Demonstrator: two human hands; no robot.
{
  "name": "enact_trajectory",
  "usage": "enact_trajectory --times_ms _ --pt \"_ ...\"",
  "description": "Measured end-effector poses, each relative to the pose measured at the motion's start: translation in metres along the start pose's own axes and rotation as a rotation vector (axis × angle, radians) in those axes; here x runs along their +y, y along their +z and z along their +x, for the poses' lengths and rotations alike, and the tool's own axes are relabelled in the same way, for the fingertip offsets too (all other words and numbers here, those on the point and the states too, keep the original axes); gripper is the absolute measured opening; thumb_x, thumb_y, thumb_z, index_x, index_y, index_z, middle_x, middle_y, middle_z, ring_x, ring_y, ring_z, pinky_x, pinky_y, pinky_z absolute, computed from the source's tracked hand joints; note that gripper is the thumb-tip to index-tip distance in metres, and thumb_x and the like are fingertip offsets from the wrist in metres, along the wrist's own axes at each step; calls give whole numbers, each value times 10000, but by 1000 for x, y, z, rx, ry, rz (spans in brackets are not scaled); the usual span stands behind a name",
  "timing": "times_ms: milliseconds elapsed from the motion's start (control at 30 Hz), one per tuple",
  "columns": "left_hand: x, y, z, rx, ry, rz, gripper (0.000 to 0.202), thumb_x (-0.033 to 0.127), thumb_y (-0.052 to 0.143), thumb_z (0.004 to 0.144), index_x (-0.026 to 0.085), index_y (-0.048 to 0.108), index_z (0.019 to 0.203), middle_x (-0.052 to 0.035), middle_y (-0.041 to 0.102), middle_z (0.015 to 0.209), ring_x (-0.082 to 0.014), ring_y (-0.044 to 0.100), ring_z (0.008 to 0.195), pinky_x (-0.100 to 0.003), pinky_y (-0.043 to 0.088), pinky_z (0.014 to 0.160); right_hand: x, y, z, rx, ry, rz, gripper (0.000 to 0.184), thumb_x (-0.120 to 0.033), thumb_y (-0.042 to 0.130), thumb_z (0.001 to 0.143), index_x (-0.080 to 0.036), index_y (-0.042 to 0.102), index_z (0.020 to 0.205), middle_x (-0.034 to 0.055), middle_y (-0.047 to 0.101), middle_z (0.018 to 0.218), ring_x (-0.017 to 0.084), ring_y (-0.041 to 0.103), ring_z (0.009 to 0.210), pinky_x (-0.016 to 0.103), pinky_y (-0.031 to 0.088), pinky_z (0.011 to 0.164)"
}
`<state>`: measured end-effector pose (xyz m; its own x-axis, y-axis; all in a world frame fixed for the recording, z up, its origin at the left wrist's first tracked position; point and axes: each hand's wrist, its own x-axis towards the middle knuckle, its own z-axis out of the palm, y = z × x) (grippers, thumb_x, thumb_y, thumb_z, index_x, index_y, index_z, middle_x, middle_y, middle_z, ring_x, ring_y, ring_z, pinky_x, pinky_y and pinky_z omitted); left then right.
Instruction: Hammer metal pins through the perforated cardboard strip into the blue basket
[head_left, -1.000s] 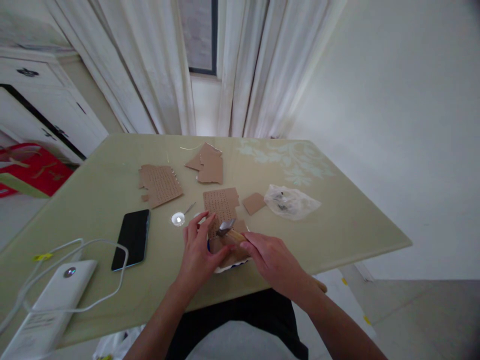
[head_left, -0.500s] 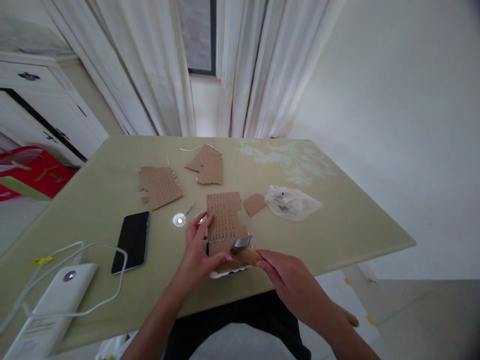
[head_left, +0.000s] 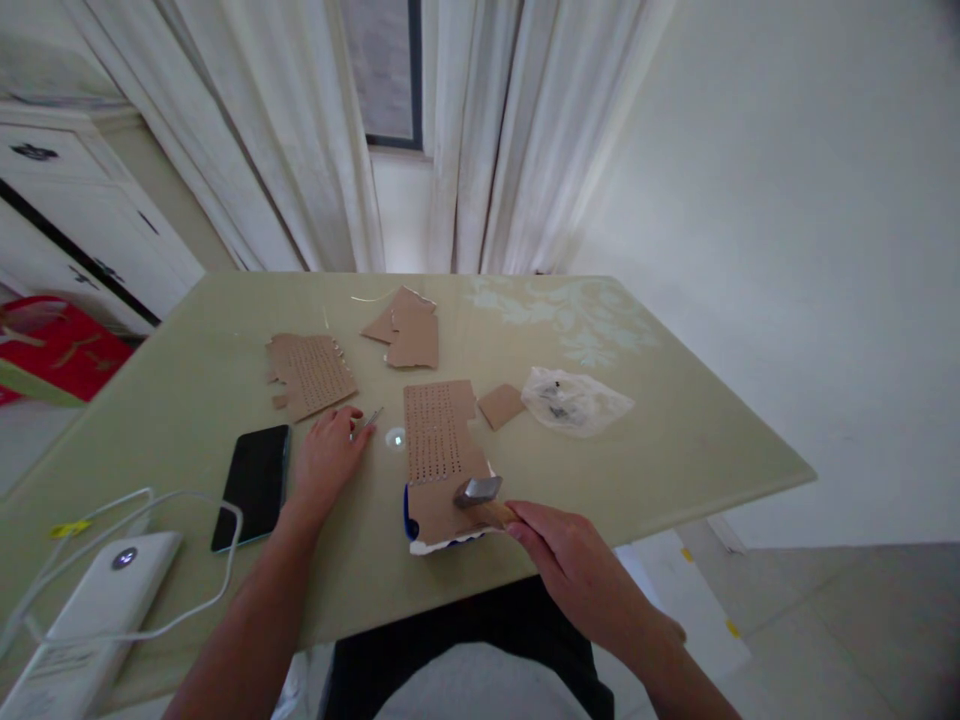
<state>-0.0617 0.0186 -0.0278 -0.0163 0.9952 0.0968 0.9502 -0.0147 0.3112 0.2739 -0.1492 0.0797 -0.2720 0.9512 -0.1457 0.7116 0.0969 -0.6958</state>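
My right hand (head_left: 562, 545) is wrapped round the wooden handle of a hammer (head_left: 480, 491), whose metal head is at the near end of a brown cardboard piece (head_left: 439, 430). Rows of small holes run across this cardboard. A blue-edged object (head_left: 410, 512) shows from underneath it, mostly covered. To the left, my left hand (head_left: 330, 455) is low over the table, thumb and forefinger apart around a thin metal nail (head_left: 373, 416). No firm grip on the nail can be seen.
A phone (head_left: 253, 480) and a white power bank (head_left: 112, 610) with a looped cable lie at left. Beyond are a second holed cardboard piece (head_left: 319, 375) and plain scraps (head_left: 415, 338). A small square (head_left: 500, 405) adjoins a clear plastic bag (head_left: 574, 402).
My left hand has left the cardboard and moved left to the nail. The hammer stays in my right hand over the cardboard's near end. The whole view has shifted slightly.
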Motion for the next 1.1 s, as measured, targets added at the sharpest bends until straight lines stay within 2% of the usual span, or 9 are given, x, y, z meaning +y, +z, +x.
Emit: enact_trajectory --times_ms 133,367,600,700,800,867,933,1000,1100 --pt "-2 11 -5 -8 -12 21 255 317 487 1021 175 698 1012 -140 765 1040 -307 721 1020 -392 539 925 2 0 -8 19 -8 13 370 -409 423 1152 -214 737 1142 84 809 1047 243 752 928 346 536 852" --pt "4 16 -14 30 -21 83 258 296 458 1033 164 680 1040 -173 728 1064 -344 690 1048 -432 515 918 2 1 -21 -29 -16 -60 386 -413 431 1153 -236 738 1305 105 810 1241 266 782 1046 378 581 937" --pt "3 14 -12 129 -4 -24 272 248 431 1019 148 682 1052 -195 744 1041 -358 695 1049 -480 517 984 3 2 -18 -4 -31 -62 344 -370 453 1147 -243 757 1246 90 830 1149 245 794 1002 360 601 924" --pt "6 6 -9 187 19 -95 314 238 411 1020 142 682 1146 -202 757 1150 -347 688 1135 -492 510 1041 5 3 -18 -7 -41 -77 350 -377 442 1151 -236 753 1227 98 823 1190 256 792 1039 380 602 956" --pt "18 -7 -12 236 63 -343 299 324 443 1035 187 697 1108 -151 772 1142 -308 704 1085 -461 538 995 6 4 -19 -16 -49 -84 360 -377 429 1153 -227 748 1227 108 815 1231 270 792 1064 397 607 965" --pt "32 -16 -22 231 55 -640 282 410 508 1025 199 689 1071 -108 779 1045 -264 720 925 -397 567 847 6 5 -19 -13 -51 -86 361 -375 432 1152 -226 744 1253 112 812 1245 274 795 1063 400 614 954" --pt "48 -24 -37 182 54 -823 264 448 586 1008 208 683 1060 -62 766 944 -217 696 808 -332 543 733 6 5 -20 -8 -51 -84 366 -374 431 1151 -225 749 1255 114 812 1250 276 796 1059 402 618 950" --pt "66 -29 -54 136 105 -886 229 437 639 994 216 700 1008 -38 751 897 -183 652 739 -302 509 685 6 5 -20 -6 -52 -79 367 -373 432 1151 -225 754 1246 114 815 1237 272 797 1054 398 619 953" --pt "88 -34 -75 -9 246 -862 159 380 692 980 234 753 967 -24 742 868 -171 621 730 -289 494 671 5 4 -20 3 -61 -68 355 -367 444 1150 -234 745 1283 105 825 1187 255 799 1033 377 617 950"
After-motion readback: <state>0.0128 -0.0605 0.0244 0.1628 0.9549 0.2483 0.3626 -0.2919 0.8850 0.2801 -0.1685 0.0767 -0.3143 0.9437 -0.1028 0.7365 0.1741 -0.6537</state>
